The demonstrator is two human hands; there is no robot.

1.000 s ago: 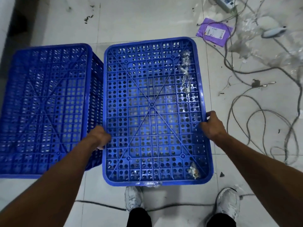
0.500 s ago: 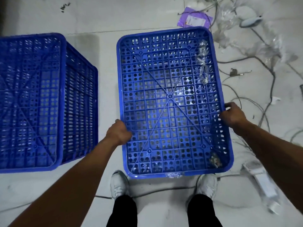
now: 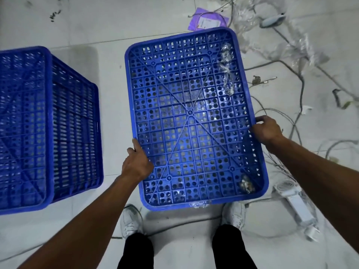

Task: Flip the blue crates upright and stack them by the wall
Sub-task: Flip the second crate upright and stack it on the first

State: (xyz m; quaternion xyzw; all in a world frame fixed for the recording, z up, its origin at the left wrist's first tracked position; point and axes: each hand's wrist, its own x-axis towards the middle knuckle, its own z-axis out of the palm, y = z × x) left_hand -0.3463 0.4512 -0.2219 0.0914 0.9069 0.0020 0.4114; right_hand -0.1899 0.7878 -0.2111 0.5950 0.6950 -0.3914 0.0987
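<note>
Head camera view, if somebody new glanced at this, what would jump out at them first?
Most striking is the big blue crate at centre, its perforated base facing up, gripped by the left hand and right hand on opposite edges. A second blue crate stands apart at the left, also bottom up. To the right, tangled cables and a purple packet litter the pale tiled floor.

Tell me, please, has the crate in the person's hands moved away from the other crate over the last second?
Yes. The held crate has shifted right, away from the other crate; bare floor now separates them where they nearly touched before.
</note>
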